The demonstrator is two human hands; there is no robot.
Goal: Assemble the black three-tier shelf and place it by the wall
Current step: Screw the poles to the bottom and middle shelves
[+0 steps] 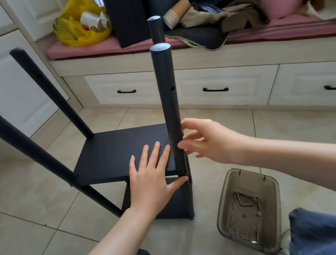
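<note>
**Black shelf partly assembled on the floor**

A matte black rectangular shelf board [109, 157] is fixed level between four round black posts [8, 136]. A second black board [171, 204] is seen beneath it, close to the tiled floor [33, 216]. The near right post [169, 104] is stood upright, with side holes and a pale cap on top. A third black panel [123, 12] is leaned upright on the cushioned bench [83, 49] behind.

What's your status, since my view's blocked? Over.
Left hand open, flat on the upper board. Right hand open, at the near post. Shelf has two boards, third not fitted. Screw tub alongside, nothing blocking.
</note>
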